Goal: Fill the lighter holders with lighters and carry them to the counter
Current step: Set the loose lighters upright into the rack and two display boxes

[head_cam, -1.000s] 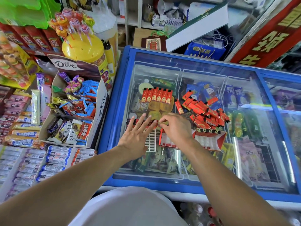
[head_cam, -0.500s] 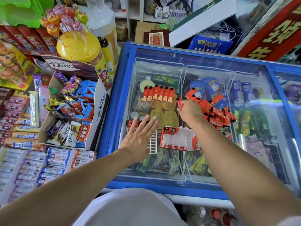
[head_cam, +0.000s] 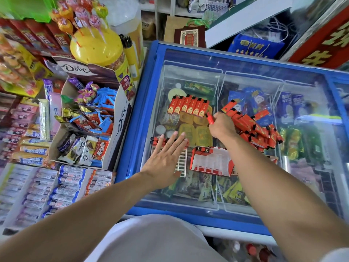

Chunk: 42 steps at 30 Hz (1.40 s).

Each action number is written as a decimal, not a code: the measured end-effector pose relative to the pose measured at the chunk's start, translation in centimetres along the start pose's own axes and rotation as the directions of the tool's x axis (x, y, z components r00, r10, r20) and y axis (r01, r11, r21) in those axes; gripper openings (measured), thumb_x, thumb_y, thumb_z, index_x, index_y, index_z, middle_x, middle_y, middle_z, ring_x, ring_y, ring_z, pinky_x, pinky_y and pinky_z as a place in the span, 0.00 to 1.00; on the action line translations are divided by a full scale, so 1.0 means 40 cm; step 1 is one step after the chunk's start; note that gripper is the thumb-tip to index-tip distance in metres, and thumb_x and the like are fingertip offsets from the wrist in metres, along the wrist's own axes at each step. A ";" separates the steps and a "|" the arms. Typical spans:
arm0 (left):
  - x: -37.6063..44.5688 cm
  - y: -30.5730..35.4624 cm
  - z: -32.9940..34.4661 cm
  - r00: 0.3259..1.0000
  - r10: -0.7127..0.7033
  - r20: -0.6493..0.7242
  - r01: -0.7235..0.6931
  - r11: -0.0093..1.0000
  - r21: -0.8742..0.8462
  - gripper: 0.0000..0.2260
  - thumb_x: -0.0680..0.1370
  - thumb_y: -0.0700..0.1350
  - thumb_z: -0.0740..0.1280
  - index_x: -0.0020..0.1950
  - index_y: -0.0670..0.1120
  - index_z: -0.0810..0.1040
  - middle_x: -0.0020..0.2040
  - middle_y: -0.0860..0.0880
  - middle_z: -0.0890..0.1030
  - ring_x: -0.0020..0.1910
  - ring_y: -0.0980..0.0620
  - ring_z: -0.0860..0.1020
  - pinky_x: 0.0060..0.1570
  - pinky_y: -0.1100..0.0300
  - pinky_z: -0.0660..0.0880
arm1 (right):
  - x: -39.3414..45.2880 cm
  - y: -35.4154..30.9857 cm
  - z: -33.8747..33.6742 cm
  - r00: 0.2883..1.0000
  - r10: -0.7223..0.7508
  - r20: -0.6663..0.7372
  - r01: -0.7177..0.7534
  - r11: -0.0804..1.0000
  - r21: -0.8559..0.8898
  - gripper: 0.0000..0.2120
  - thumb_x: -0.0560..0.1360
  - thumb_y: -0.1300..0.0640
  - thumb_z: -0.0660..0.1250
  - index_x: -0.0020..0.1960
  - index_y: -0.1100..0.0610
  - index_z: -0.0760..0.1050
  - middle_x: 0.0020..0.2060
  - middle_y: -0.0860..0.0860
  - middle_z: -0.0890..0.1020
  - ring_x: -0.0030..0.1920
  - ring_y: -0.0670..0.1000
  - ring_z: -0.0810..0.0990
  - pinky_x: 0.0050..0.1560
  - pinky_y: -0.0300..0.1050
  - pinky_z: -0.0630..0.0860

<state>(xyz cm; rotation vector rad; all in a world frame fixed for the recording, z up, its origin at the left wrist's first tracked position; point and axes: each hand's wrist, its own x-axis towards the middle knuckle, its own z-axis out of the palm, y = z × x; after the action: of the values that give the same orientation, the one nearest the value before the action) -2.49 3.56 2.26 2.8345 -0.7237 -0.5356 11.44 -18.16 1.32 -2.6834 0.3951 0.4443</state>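
Observation:
On the freezer's glass lid (head_cam: pixel 245 76) lies a heap of red lighters (head_cam: pixel 255 127). A neat row of several red lighters (head_cam: pixel 188 105) lies further left. My right hand (head_cam: pixel 221 127) is at the heap's left edge, closed on one red lighter (head_cam: pixel 210 118) that sticks out above the fingers. A red and white lighter holder (head_cam: pixel 209 161) with two lighters in its top slots lies near the front. My left hand (head_cam: pixel 166 157) rests flat, fingers spread, on a white lighter holder (head_cam: pixel 181 161) with a few lighters at its far end.
The blue freezer frame (head_cam: pixel 136 118) borders a Dove chocolate box (head_cam: pixel 88 120) on the left. A yellow lollipop jar (head_cam: pixel 96 46) stands behind it. Snack bars (head_cam: pixel 62 188) fill the shelf at lower left. A red sign (head_cam: pixel 324 38) is at the top right.
My right hand moved from the red and white holder up and right to the lighter heap and closed on one lighter. My left hand stayed flat on the white holder.

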 end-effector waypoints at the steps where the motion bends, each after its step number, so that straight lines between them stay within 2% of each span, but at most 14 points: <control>1: -0.005 -0.004 0.000 0.998 0.004 -0.059 -0.007 0.999 -0.045 0.46 0.79 0.54 0.64 0.80 0.47 0.31 0.80 0.50 0.29 0.78 0.50 0.27 0.78 0.44 0.34 | -0.014 -0.001 -0.009 0.999 -0.011 -0.045 0.013 0.999 0.039 0.06 0.78 0.62 0.67 0.54 0.58 0.76 0.45 0.53 0.80 0.41 0.54 0.77 0.40 0.45 0.69; 3: -0.027 -0.021 0.007 0.977 0.011 -0.214 -0.037 0.993 -0.115 0.41 0.78 0.50 0.66 0.83 0.45 0.43 0.83 0.48 0.41 0.81 0.50 0.37 0.80 0.46 0.42 | -0.052 -0.007 -0.033 0.991 -0.046 -0.124 0.059 0.993 0.104 0.08 0.79 0.58 0.67 0.57 0.56 0.73 0.45 0.49 0.78 0.39 0.50 0.75 0.36 0.43 0.68; 5: -0.063 -0.048 0.031 0.938 0.008 -0.346 -0.082 0.976 -0.200 0.31 0.78 0.45 0.67 0.80 0.45 0.62 0.81 0.47 0.61 0.81 0.48 0.56 0.78 0.45 0.56 | -0.100 -0.020 -0.054 0.984 -0.095 -0.149 0.120 0.977 0.174 0.08 0.81 0.54 0.67 0.58 0.54 0.72 0.42 0.45 0.78 0.36 0.44 0.75 0.31 0.41 0.66; 7: -0.105 -0.083 0.070 0.895 0.017 -0.446 -0.134 0.963 -0.232 0.20 0.78 0.44 0.66 0.70 0.47 0.75 0.70 0.48 0.75 0.68 0.47 0.74 0.66 0.44 0.73 | -0.153 -0.034 -0.067 0.975 -0.166 -0.149 0.197 0.955 0.222 0.10 0.82 0.49 0.65 0.57 0.55 0.74 0.39 0.43 0.78 0.35 0.44 0.77 0.29 0.40 0.68; 9: -0.142 -0.117 0.102 0.906 0.007 -0.423 -0.107 0.971 -0.215 0.17 0.78 0.48 0.65 0.66 0.48 0.78 0.65 0.50 0.77 0.61 0.47 0.77 0.58 0.45 0.77 | -0.209 -0.051 -0.072 0.962 -0.245 -0.120 0.268 0.929 0.255 0.16 0.83 0.46 0.61 0.60 0.57 0.75 0.33 0.45 0.77 0.29 0.45 0.74 0.24 0.36 0.68; 11: -0.165 -0.149 0.136 0.947 -0.011 -0.320 -0.039 0.988 -0.149 0.21 0.78 0.52 0.67 0.70 0.50 0.76 0.70 0.49 0.74 0.67 0.46 0.74 0.67 0.44 0.73 | -0.260 -0.069 -0.073 0.943 -0.318 -0.095 0.332 0.916 0.224 0.20 0.83 0.43 0.58 0.65 0.57 0.75 0.32 0.46 0.76 0.27 0.46 0.73 0.25 0.37 0.70; 14: -0.177 -0.172 0.170 0.992 -0.011 -0.129 -0.001 0.996 -0.090 0.31 0.78 0.58 0.68 0.79 0.50 0.66 0.81 0.46 0.61 0.80 0.45 0.59 0.79 0.47 0.55 | -0.317 -0.102 -0.069 0.906 -0.419 -0.060 0.423 0.888 0.179 0.20 0.83 0.45 0.60 0.69 0.55 0.74 0.52 0.45 0.81 0.45 0.46 0.80 0.52 0.46 0.80; 16: -0.177 -0.169 0.176 1.000 0.016 -0.027 -0.017 0.999 -0.033 0.36 0.79 0.61 0.64 0.83 0.51 0.55 0.83 0.46 0.48 0.82 0.47 0.45 0.80 0.48 0.45 | -0.344 -0.121 -0.056 0.881 -0.473 -0.023 0.470 0.867 0.168 0.16 0.81 0.46 0.63 0.67 0.50 0.77 0.58 0.44 0.80 0.51 0.44 0.79 0.58 0.48 0.79; 18: -0.170 -0.161 0.173 0.999 0.022 0.034 -0.023 1.000 0.018 0.38 0.80 0.63 0.61 0.83 0.52 0.46 0.82 0.48 0.38 0.81 0.49 0.37 0.79 0.50 0.37 | -0.361 -0.128 -0.039 0.873 -0.487 0.009 0.479 0.863 0.163 0.12 0.80 0.45 0.66 0.62 0.45 0.78 0.55 0.42 0.82 0.50 0.42 0.80 0.55 0.47 0.79; 21: -0.154 -0.151 0.148 0.995 0.030 0.094 -0.034 0.998 0.047 0.40 0.80 0.63 0.61 0.83 0.52 0.41 0.81 0.48 0.33 0.80 0.49 0.34 0.78 0.51 0.35 | -0.385 -0.135 -0.012 0.887 -0.460 0.024 0.452 0.880 0.146 0.08 0.79 0.46 0.69 0.57 0.44 0.77 0.50 0.39 0.80 0.51 0.42 0.79 0.51 0.45 0.77; 27: -0.119 -0.168 0.125 0.992 0.047 0.119 -0.049 0.999 0.012 0.39 0.80 0.61 0.64 0.83 0.54 0.45 0.82 0.50 0.36 0.80 0.49 0.34 0.79 0.48 0.37 | -0.387 -0.153 0.050 0.890 -0.453 -0.056 0.453 0.892 -0.004 0.07 0.78 0.50 0.71 0.55 0.48 0.79 0.44 0.40 0.78 0.45 0.43 0.76 0.42 0.41 0.72; 32: -0.136 -0.193 0.148 0.982 0.067 0.175 -0.076 0.996 0.045 0.46 0.77 0.64 0.65 0.81 0.56 0.34 0.78 0.51 0.27 0.78 0.49 0.28 0.77 0.50 0.30 | -0.370 -0.177 0.109 0.867 -0.476 -0.148 0.467 0.880 -0.090 0.09 0.77 0.50 0.72 0.57 0.48 0.81 0.48 0.44 0.85 0.46 0.45 0.81 0.47 0.46 0.80; 37: -0.127 -0.205 0.150 0.974 0.081 0.210 -0.076 0.997 -0.033 0.47 0.76 0.66 0.66 0.81 0.57 0.35 0.78 0.52 0.26 0.77 0.50 0.28 0.75 0.51 0.28 | -0.362 -0.187 0.142 0.864 -0.463 -0.198 0.430 0.883 -0.188 0.08 0.77 0.46 0.71 0.56 0.45 0.80 0.45 0.42 0.86 0.43 0.45 0.83 0.44 0.45 0.79; 42: -0.125 -0.205 0.151 0.974 0.082 0.212 -0.073 0.996 -0.051 0.47 0.76 0.67 0.65 0.82 0.57 0.36 0.78 0.53 0.26 0.78 0.50 0.28 0.76 0.51 0.29 | -0.353 -0.197 0.145 0.861 -0.465 -0.207 0.427 0.881 -0.202 0.09 0.78 0.45 0.70 0.56 0.45 0.81 0.44 0.41 0.86 0.43 0.44 0.84 0.40 0.40 0.72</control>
<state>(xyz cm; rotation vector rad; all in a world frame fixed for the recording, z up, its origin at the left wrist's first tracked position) -5.36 12.72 -3.81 2.7228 -0.8448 -0.8426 -0.21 -5.83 3.92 -2.8622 -0.2141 -0.0082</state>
